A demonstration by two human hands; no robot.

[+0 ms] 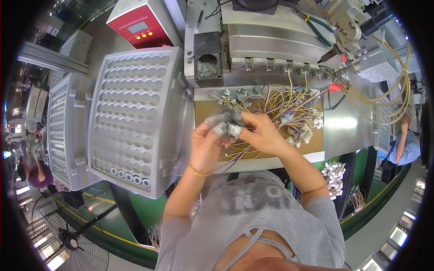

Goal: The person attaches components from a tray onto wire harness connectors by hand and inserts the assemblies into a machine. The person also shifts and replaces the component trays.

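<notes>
My left hand [204, 143] and my right hand [266, 133] meet over the near part of a brown work board [205, 110]. Grey-white covers sit on several fingertips. Thumbs and fingers of both hands are pinched together around something small, mostly hidden and blurred, so its kind is unclear. Purple and yellow wires [239, 153] run out below the hands. Just beyond and to the right lies a tangled heap of yellow and purple wires [282, 101] with small metal parts and white connectors. Behind it, small clamps [270, 65] line a metal fixture, some with wires leading from them.
At left stands a tilted grey tray [131, 113] with rings in its bottom row. Behind are a red-fronted control box [140, 27] and a dark scrap box [208, 67]. A soldering iron [329, 55] points in from the right, near green-handled pliers [318, 30]. A co-worker [404, 147] sits far right.
</notes>
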